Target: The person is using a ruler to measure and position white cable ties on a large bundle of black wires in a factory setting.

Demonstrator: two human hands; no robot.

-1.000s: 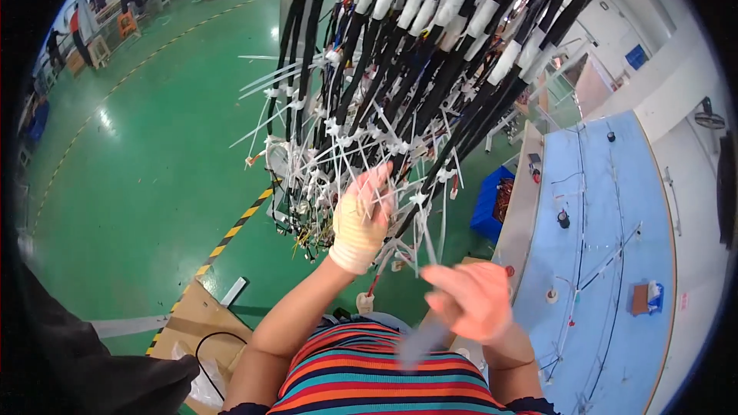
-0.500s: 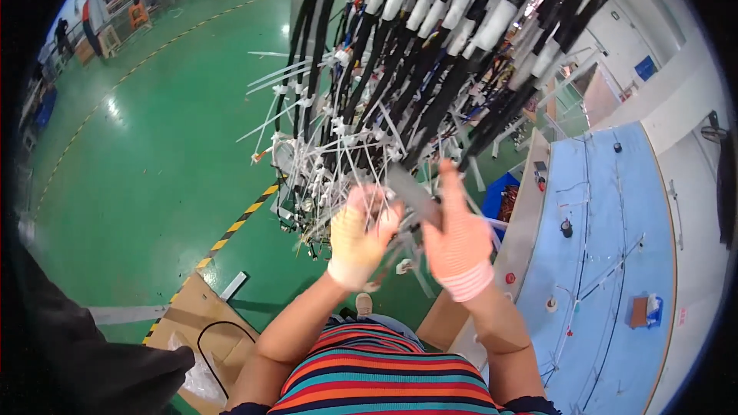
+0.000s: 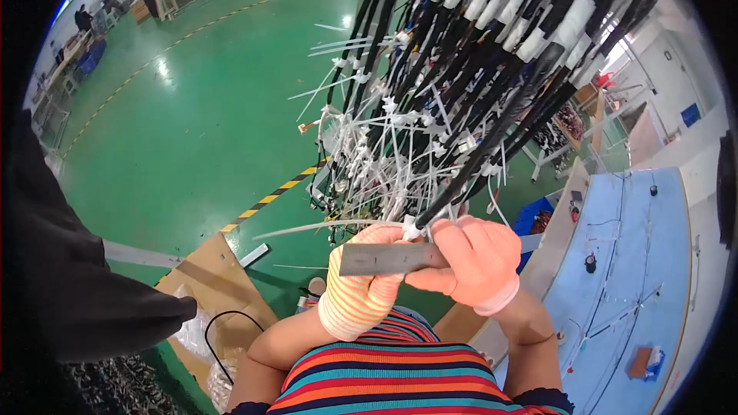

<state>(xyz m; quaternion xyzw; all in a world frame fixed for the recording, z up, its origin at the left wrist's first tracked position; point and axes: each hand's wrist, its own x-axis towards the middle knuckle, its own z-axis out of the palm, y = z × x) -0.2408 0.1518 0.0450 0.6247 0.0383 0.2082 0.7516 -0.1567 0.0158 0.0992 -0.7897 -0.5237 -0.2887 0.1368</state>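
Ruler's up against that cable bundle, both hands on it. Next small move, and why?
Probably slide the flat grey metal ruler, pinched between left hand and right hand, up to the white cable tie on the black cable; its edge sits just below it.

a flattened brown cardboard box (image 3: pixel 219 280) lay on the green floor (image 3: pixel 192 131), with clear plastic bags (image 3: pixel 192 330) on the box's near side, a blue bin (image 3: pixel 538 219) well off to the box's right, and a small blue sign (image 3: pixel 689 114) on the far wall beyond that bin.
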